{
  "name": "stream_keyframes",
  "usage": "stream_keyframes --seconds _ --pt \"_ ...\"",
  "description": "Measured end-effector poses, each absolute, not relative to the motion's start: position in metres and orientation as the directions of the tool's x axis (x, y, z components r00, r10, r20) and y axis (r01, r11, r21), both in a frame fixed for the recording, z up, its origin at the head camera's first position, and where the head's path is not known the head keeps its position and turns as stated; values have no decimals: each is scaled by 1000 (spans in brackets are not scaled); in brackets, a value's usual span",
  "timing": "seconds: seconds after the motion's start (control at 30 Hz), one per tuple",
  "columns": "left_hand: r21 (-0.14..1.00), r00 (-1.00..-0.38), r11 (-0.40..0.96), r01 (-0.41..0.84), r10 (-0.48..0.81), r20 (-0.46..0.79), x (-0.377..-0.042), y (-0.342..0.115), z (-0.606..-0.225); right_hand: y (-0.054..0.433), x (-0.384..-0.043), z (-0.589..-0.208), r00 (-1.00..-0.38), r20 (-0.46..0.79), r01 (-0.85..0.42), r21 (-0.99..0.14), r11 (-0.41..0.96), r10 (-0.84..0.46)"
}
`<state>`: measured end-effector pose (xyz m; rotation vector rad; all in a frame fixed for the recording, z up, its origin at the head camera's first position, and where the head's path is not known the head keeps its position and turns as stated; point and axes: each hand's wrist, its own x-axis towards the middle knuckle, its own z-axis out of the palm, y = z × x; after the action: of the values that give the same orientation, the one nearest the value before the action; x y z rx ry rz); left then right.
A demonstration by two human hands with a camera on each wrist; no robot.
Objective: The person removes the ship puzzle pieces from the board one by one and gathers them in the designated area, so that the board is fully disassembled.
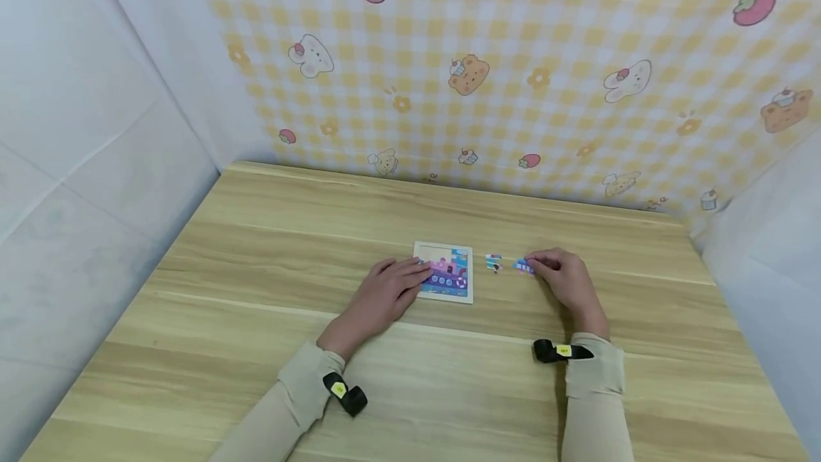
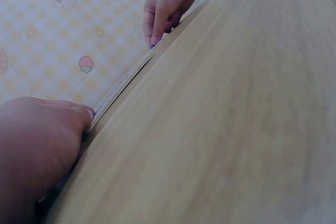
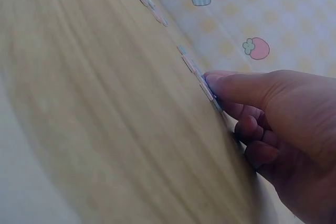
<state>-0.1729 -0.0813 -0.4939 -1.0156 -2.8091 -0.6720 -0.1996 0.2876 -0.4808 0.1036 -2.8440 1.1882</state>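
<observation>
A small white-framed jigsaw puzzle (image 1: 470, 284) lies on the table, showing a pink and purple ship on blue. Bare pale backing shows at its upper left. My left hand (image 1: 387, 293) rests over the puzzle's left edge, fingers extended and fingertips on the picture. To the right, my right hand (image 1: 566, 282) pinches the edge of a blue and pink puzzle piece (image 1: 522, 267) between thumb and fingers, low at the tabletop. Another loose puzzle piece (image 1: 493, 263), striped and multicoloured, lies between the puzzle and that hand. In the right wrist view the held piece (image 3: 195, 71) appears nearly edge-on.
The wood-grain table (image 1: 449, 376) reaches back to a yellow checked curtain (image 1: 423, 91) with cartoon prints. White walls or sheets (image 1: 96, 127) stand at the left and right sides. Both wrists carry small black cameras (image 1: 346, 394) over beige sleeves.
</observation>
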Motion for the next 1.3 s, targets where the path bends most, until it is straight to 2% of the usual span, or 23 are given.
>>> stream_keyframes --seconds 0.2,0.37,0.53,0.73,0.97,1.1,1.3 --pt "380 -780 685 621 589 212 -171 -83 -496 285 -199 -478 -996 91 -68 -736 673 -1" --pt "387 -783 685 618 584 216 -170 -86 -497 276 -199 -470 -971 218 -120 -792 598 94" --pt "383 -782 684 621 579 232 -170 -88 -498 257 -204 -460 -957 289 -225 -750 621 2" --pt "387 -780 682 621 584 224 -171 -87 -499 215 -210 -455 -962 175 -268 -730 629 -208" --pt "375 -779 687 622 591 210 -172 -84 -501 176 -215 -462 -915 37 -322 -664 674 -401" --pt "361 -776 690 627 596 208 -173 -82 -501 171 -213 -462 -902 5 -337 -634 696 -432" --pt "349 -775 694 630 593 219 -176 -84 -495 169 -215 -457 -915 2 -318 -620 717 -404"
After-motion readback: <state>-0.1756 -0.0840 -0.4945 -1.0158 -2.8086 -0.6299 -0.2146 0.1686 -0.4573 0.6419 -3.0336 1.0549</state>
